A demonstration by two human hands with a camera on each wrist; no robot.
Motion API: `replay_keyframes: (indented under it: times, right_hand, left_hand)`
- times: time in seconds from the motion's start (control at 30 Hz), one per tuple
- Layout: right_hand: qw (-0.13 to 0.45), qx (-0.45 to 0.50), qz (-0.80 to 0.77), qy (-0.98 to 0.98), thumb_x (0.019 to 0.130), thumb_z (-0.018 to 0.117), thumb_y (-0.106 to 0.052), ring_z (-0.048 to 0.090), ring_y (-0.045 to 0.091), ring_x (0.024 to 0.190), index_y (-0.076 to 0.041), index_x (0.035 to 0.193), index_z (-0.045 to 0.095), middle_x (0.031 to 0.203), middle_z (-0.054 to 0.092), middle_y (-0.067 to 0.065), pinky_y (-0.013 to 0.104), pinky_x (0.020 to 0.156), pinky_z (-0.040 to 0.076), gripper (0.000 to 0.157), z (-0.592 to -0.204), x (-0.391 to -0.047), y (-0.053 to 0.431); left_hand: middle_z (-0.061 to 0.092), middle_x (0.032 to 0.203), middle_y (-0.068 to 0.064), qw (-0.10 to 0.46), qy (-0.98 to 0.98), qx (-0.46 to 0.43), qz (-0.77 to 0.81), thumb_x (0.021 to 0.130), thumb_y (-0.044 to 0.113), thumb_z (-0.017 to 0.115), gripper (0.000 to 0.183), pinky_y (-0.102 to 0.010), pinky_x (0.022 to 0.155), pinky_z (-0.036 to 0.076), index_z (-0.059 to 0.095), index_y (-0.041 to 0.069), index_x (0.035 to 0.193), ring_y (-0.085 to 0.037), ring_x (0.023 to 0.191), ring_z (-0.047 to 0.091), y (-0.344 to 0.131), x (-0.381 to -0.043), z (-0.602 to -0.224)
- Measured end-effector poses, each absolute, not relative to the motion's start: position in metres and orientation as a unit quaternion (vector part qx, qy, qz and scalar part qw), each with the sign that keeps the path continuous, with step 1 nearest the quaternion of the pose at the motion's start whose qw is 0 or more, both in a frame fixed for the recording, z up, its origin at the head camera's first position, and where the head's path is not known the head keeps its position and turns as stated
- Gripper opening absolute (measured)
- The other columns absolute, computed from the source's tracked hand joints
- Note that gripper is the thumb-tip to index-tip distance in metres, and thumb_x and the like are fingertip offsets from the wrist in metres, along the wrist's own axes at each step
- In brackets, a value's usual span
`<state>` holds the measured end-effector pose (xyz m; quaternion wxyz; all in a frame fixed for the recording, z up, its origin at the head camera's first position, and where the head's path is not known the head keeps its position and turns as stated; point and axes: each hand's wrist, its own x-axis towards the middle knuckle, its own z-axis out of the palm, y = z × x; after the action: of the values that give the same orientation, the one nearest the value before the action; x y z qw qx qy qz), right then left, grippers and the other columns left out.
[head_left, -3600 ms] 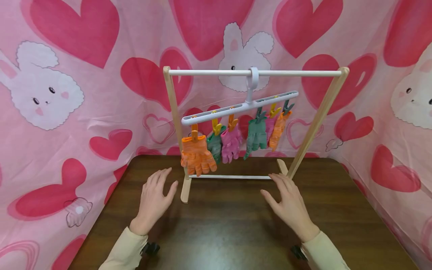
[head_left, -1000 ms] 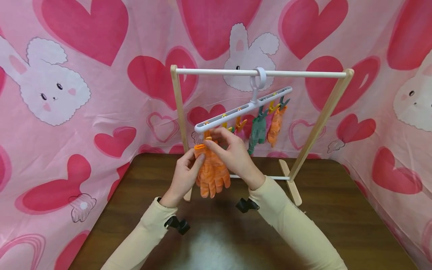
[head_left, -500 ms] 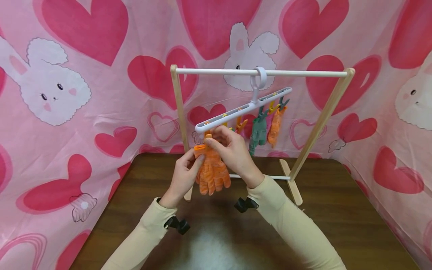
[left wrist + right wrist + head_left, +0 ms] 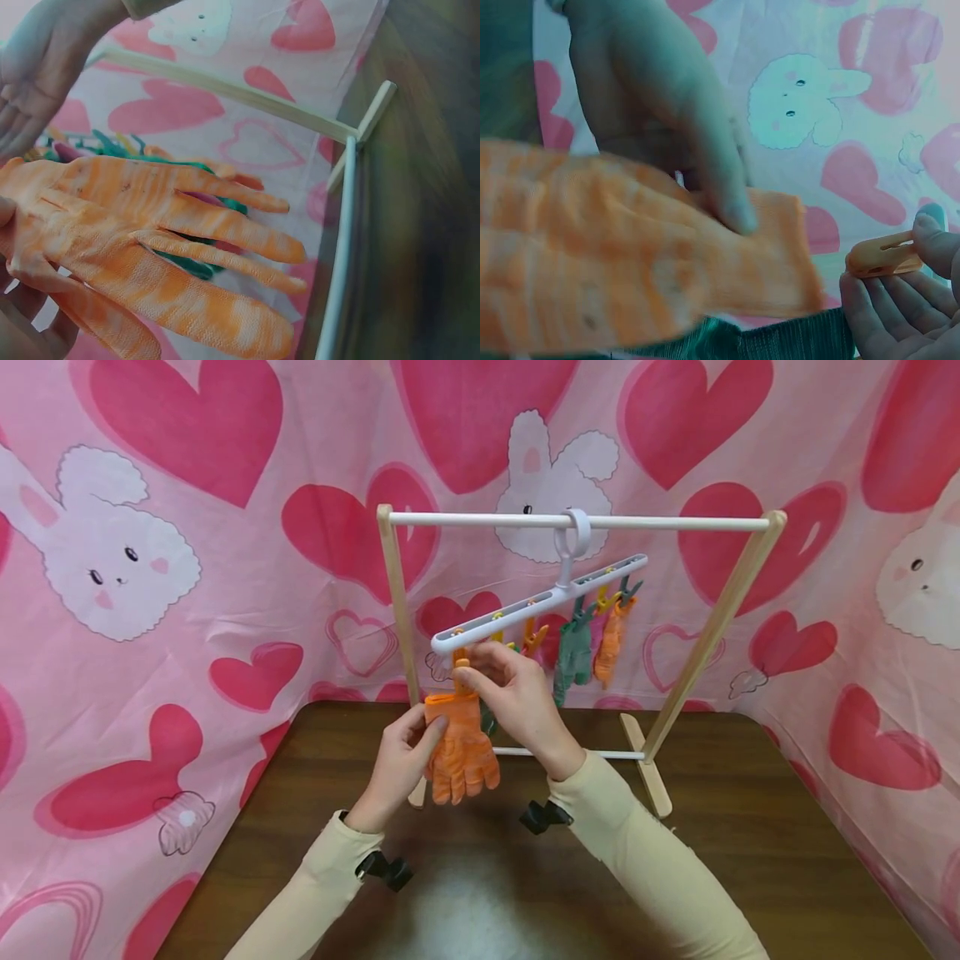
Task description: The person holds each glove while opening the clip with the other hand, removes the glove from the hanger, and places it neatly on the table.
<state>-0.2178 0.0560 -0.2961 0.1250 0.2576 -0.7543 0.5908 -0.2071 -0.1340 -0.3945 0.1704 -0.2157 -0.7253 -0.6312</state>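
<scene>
An orange streaked knit glove (image 4: 461,756) hangs from my left hand (image 4: 397,760), whose thumb and fingers pinch it near the cuff. The glove's fingers point down. My right hand (image 4: 525,697) squeezes an orange clothespin (image 4: 877,259) between thumb and fingers. In the right wrist view, the glove's cuff (image 4: 784,251) is apart from the clothespin's tip. The clothespin hangs under the near left end of a white clip hanger (image 4: 487,627). In the left wrist view, the glove (image 4: 150,247) spreads out, partly covering other gloves behind it.
Along the hanger's far part hang a green glove (image 4: 573,656) and another orange glove (image 4: 615,639), held by clothespins. The hanger hooks over the white top rod (image 4: 660,523) of a wooden-legged rack (image 4: 712,639). It stands on a dark wooden table (image 4: 600,877) before a pink heart-printed cloth (image 4: 330,435).
Both hands came from over the table to the near glove and its clothespin. In the last half second, my left hand drew the glove down and slightly left, off the clothespin.
</scene>
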Motion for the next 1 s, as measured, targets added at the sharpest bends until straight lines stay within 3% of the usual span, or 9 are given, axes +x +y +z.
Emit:
replay_keyframes:
  times: [0.27, 0.5, 0.7, 0.8, 0.93, 1.0]
  right_hand:
    - [0.125, 0.259, 0.577, -0.764, 0.096, 0.077, -0.015, 0.074, 0.021, 0.101, -0.005, 0.130, 0.070, 0.115, 0.076, 0.008, 0.037, 0.092, 0.059, 0.037, -0.296, -0.214, 0.057]
    - [0.140, 0.275, 0.563, -0.767, 0.095, 0.078, -0.017, 0.074, 0.020, 0.101, -0.006, 0.134, 0.068, 0.116, 0.076, 0.007, 0.038, 0.092, 0.059, 0.041, -0.303, -0.212, 0.061]
    - [0.174, 0.298, 0.554, -0.757, 0.094, 0.078, -0.011, 0.074, 0.019, 0.104, -0.004, 0.134, 0.067, 0.118, 0.076, 0.008, 0.038, 0.094, 0.058, 0.042, -0.308, -0.208, 0.065]
    - [0.186, 0.313, 0.554, -0.748, 0.093, 0.078, -0.006, 0.073, 0.019, 0.107, -0.002, 0.134, 0.067, 0.120, 0.075, 0.009, 0.034, 0.095, 0.057, 0.043, -0.310, -0.204, 0.067]
    - [0.204, 0.330, 0.553, -0.737, 0.090, 0.078, 0.001, 0.072, 0.021, 0.110, -0.001, 0.135, 0.066, 0.125, 0.073, 0.011, 0.032, 0.096, 0.056, 0.046, -0.310, -0.202, 0.071]
    - [0.213, 0.336, 0.550, -0.734, 0.089, 0.078, 0.003, 0.072, 0.021, 0.111, -0.001, 0.136, 0.066, 0.128, 0.072, 0.011, 0.031, 0.096, 0.056, 0.048, -0.310, -0.201, 0.074]
  left_hand:
    - [0.067, 0.087, -0.015, 0.182, -0.754, -0.160, -0.610, 0.103, 0.011, 0.065, 0.013, -0.024, 0.063, 0.051, 0.072, 0.001, 0.110, -0.014, 0.072, 0.059, -0.166, -0.211, -0.416]
    - [0.058, 0.071, -0.008, 0.270, -0.816, -0.088, -0.504, 0.099, 0.011, 0.072, 0.009, -0.019, 0.057, 0.038, 0.071, 0.003, 0.095, -0.012, 0.063, 0.049, -0.209, -0.227, -0.433]
    - [0.066, 0.084, -0.014, 0.340, -0.849, -0.068, -0.399, 0.095, 0.004, 0.073, 0.008, -0.017, 0.067, 0.038, 0.075, -0.001, 0.100, -0.022, 0.074, 0.054, -0.249, -0.247, -0.450]
    - [0.071, 0.094, -0.019, 0.355, -0.866, -0.067, -0.345, 0.093, 0.001, 0.073, 0.013, -0.032, 0.072, 0.048, 0.077, -0.002, 0.105, -0.033, 0.081, 0.061, -0.263, -0.252, -0.458]
    - [0.072, 0.100, -0.020, 0.330, -0.905, -0.082, -0.254, 0.090, 0.001, 0.077, 0.018, -0.058, 0.073, 0.052, 0.078, 0.000, 0.108, -0.041, 0.088, 0.064, -0.270, -0.256, -0.470]
    - [0.071, 0.098, -0.019, 0.304, -0.924, -0.099, -0.209, 0.088, 0.002, 0.079, 0.019, -0.059, 0.072, 0.053, 0.078, 0.001, 0.107, -0.041, 0.085, 0.064, -0.269, -0.258, -0.478]
